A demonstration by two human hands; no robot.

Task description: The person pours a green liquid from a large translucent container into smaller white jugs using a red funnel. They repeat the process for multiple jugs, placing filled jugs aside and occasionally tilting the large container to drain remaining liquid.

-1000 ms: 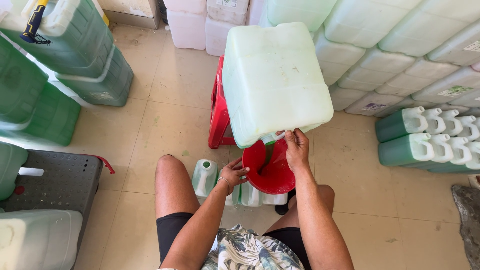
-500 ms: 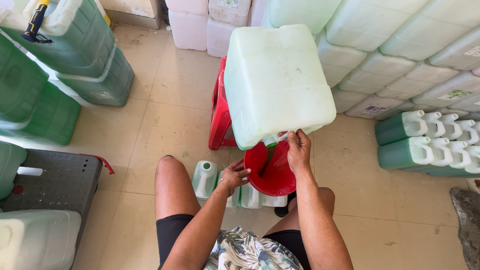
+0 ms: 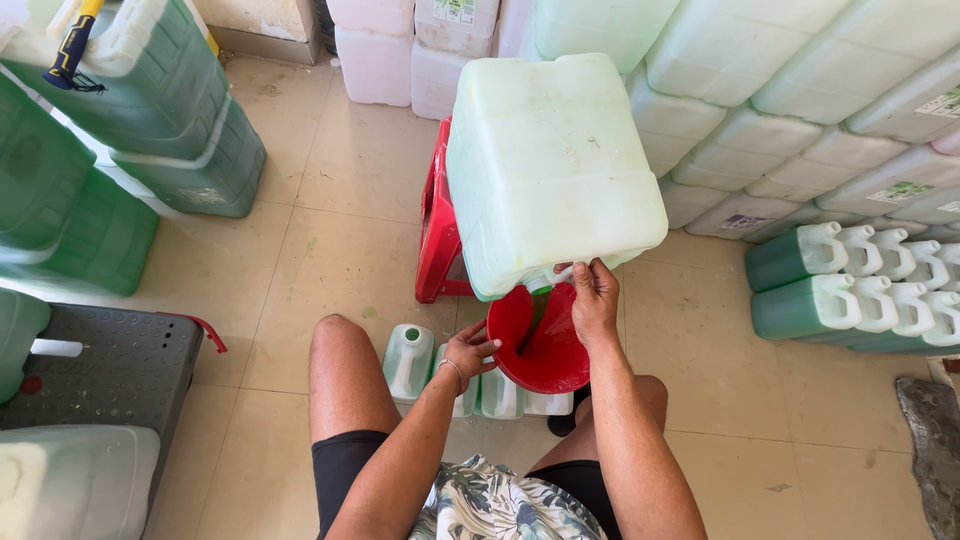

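A big pale jug (image 3: 550, 170) lay tipped on a red stool (image 3: 438, 230), right above a red funnel (image 3: 535, 345). The right hand (image 3: 595, 300) had its fingers clenched on the jug's spout, just above the funnel. The left hand (image 3: 468, 352) had its fingers grasping the funnel's rim, and small jugs (image 3: 408, 360) stood on the floor under the funnel.

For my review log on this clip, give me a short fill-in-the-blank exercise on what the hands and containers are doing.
1. The right hand is at the spout of the big pale jug, which rests tilted on a ____ stool.
2. The left hand touches the rim of the red ____.
3. Under the funnel stand small ____ on the floor.

Missing words: red; funnel; bottles
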